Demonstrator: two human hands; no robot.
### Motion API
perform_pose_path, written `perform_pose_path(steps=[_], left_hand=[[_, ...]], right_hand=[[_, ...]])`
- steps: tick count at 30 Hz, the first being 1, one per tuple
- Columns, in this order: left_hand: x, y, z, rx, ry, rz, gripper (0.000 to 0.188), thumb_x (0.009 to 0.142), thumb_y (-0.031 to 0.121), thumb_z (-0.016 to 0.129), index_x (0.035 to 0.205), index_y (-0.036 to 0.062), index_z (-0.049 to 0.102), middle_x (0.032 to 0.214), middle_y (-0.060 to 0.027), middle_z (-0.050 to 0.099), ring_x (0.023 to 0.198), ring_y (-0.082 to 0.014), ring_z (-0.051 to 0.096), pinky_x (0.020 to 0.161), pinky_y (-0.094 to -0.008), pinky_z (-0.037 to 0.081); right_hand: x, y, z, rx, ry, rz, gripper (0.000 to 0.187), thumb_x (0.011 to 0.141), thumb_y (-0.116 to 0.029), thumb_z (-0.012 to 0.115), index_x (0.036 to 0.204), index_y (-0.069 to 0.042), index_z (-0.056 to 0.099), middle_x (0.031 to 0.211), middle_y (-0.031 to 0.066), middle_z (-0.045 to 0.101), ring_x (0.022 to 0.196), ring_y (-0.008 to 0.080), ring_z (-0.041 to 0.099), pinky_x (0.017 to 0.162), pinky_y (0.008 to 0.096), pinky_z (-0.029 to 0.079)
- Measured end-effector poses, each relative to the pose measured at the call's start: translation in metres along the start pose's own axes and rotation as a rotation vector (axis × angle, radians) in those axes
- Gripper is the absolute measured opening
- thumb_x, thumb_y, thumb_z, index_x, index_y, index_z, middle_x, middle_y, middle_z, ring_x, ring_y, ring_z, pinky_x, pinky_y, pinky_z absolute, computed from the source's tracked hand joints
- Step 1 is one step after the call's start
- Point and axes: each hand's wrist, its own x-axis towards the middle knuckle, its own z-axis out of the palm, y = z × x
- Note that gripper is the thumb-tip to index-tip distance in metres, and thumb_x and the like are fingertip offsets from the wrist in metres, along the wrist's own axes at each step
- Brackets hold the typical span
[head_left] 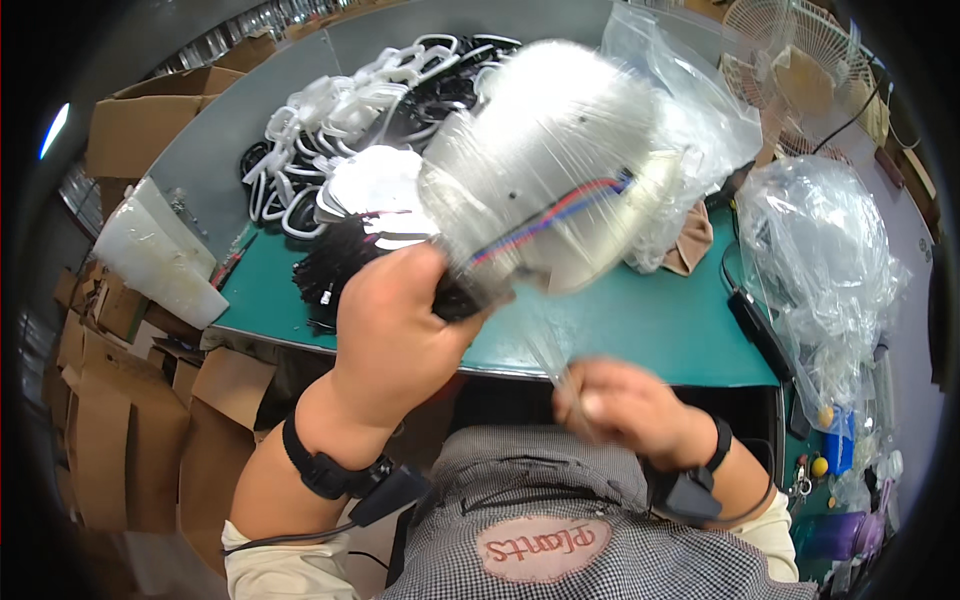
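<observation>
My left hand (392, 315) is closed around the lower end of a rounded, pale housing wrapped in clear film (560, 125), raised over the green table. Red and blue wires (555, 215) run across its face beneath the film. A narrow twist of clear plastic film (543, 345) stretches down from the housing, and my right hand (628, 405) pinches its lower end; this hand is partly blurred. Beside my left hand lie a bundle of black cables (335, 265) and a stack of white flat parts (375, 185).
A heap of white and black looped parts (345, 110) covers the table's back left. Clear plastic bags (820, 230) lie at the right, near a black bar-shaped device (757, 330). Cardboard boxes (125, 440) stand at the left; a fan (795, 60) is at the back right.
</observation>
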Motion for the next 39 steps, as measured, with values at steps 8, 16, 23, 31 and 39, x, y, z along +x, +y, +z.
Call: perform_pose_path(steps=[8, 16, 23, 31, 39], left_hand=[[-0.016, -0.007, 0.001, 0.599, -0.195, 0.745, 0.006, 0.076, 0.017, 0.055, 0.081, 0.015, 0.057, 0.068, 0.0004, 0.047, 0.063, -0.018, 0.051, 0.07, -0.032, 0.04], [0.002, -0.014, -0.043, 0.413, 0.146, 0.204, 0.024, 0.062, 0.006, 0.074, 0.083, 0.0086, 0.064, 0.071, -0.0096, 0.058, 0.07, -0.034, 0.058, 0.061, -0.0431, 0.042], [-0.011, -0.009, -0.028, 0.642, -0.196, 0.688, 0.008, 0.075, 0.017, 0.058, 0.082, 0.0157, 0.059, 0.066, 0.0004, 0.045, 0.063, -0.0183, 0.05, 0.071, -0.0324, 0.04], [0.0, -0.013, -0.066, 0.3, 0.067, 0.233, 0.027, 0.067, 0.0, 0.073, 0.093, 0.0043, 0.069, 0.083, -0.0121, 0.066, 0.076, -0.0346, 0.062, 0.068, -0.0384, 0.048], [0.016, -0.013, -0.03, 0.481, 0.09, 0.108, 0.016, 0.072, 0.01, 0.071, 0.087, 0.0085, 0.065, 0.071, -0.0065, 0.062, 0.067, -0.0293, 0.061, 0.064, -0.0395, 0.047]], right_hand=[[-0.02, -0.085, 0.023, 0.042, 0.211, -0.833, 0.042, 0.1, -0.03, 0.058, 0.12, 0.007, 0.062, 0.112, 0.0207, 0.065, 0.103, 0.0242, 0.062, 0.089, 0.0389, 0.049], [-0.013, -0.044, 0.013, -0.721, 0.115, -0.079, 0.023, 0.098, -0.018, 0.058, 0.1, -0.001, 0.073, 0.093, 0.011, 0.073, 0.082, 0.018, 0.068, 0.076, 0.0321, 0.053], [0.016, -0.111, 0.029, -0.099, -0.275, -1.06, 0.019, 0.096, -0.007, 0.056, 0.102, 0.005, 0.07, 0.106, 0.0197, 0.069, 0.094, 0.036, 0.065, 0.081, 0.0433, 0.052], [-0.014, -0.048, -0.02, -1.315, 0.378, -0.418, 0.014, 0.091, -0.015, 0.066, 0.084, -0.003, 0.068, 0.075, 0.0128, 0.064, 0.07, 0.0276, 0.062, 0.065, 0.0364, 0.049], [-0.006, -0.061, 0.049, -0.301, -0.654, -0.301, 0.021, 0.09, -0.021, 0.069, 0.081, -0.004, 0.062, 0.073, 0.0097, 0.059, 0.065, 0.0248, 0.06, 0.057, 0.0374, 0.046]])
